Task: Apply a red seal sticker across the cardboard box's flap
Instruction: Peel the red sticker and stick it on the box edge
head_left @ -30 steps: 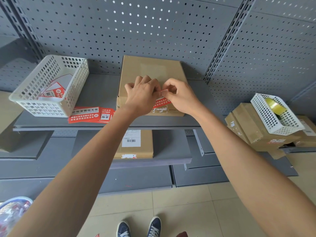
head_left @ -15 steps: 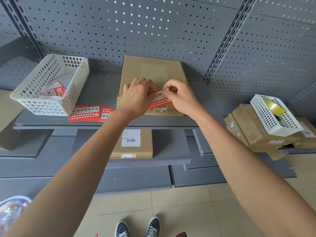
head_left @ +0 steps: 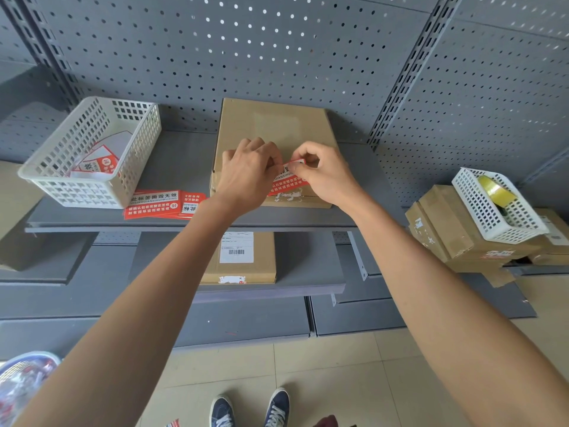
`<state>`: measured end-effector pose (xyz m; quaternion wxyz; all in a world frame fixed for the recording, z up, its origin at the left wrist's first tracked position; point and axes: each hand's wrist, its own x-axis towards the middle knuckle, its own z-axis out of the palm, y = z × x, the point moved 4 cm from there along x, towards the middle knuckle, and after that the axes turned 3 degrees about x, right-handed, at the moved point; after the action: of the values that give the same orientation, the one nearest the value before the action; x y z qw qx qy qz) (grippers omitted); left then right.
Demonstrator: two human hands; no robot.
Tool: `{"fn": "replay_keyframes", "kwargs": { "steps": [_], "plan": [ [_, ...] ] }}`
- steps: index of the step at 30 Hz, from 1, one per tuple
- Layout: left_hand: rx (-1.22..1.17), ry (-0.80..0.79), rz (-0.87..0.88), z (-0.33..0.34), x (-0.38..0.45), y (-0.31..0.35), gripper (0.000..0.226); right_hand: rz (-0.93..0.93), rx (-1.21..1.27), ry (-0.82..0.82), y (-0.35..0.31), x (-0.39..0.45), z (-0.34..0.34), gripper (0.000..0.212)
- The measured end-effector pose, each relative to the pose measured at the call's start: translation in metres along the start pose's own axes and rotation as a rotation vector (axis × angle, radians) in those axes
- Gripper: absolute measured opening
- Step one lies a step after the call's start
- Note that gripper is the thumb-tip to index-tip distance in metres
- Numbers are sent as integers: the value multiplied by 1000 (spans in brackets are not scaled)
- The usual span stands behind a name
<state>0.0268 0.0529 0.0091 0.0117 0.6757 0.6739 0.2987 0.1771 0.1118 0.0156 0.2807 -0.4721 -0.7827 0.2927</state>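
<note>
A flat brown cardboard box (head_left: 271, 124) lies on the grey upper shelf (head_left: 181, 161), its front edge toward me. A red seal sticker (head_left: 288, 180) with white print hangs over the box's front edge between my hands. My left hand (head_left: 246, 172) pinches the sticker's left side with curled fingers. My right hand (head_left: 326, 174) pinches its upper right corner between thumb and forefinger. Torn white residue shows on the box's front face below the sticker. The sticker's left part is hidden behind my left hand.
A white perforated basket (head_left: 89, 155) with label scraps stands at the shelf's left, a stack of red seal stickers (head_left: 160, 204) beside it. A labelled box (head_left: 240, 257) lies on the lower shelf. At right, cardboard boxes (head_left: 455, 229) carry a white basket (head_left: 495, 208) holding yellow tape.
Both hands have lifted slightly and drawn a little apart, exposing more of the red sticker between them. The box has stayed in place.
</note>
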Motion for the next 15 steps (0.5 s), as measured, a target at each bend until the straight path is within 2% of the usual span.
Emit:
{"fn": "replay_keyframes", "kwargs": {
  "steps": [7, 15],
  "plan": [
    [-66, 32, 12, -1, -1, -2, 16, -18, 15, 6, 0, 0, 0, 7],
    [-89, 42, 63, -9, -9, -11, 11, -11, 32, 3, 0, -2, -1, 4]
  ]
}}
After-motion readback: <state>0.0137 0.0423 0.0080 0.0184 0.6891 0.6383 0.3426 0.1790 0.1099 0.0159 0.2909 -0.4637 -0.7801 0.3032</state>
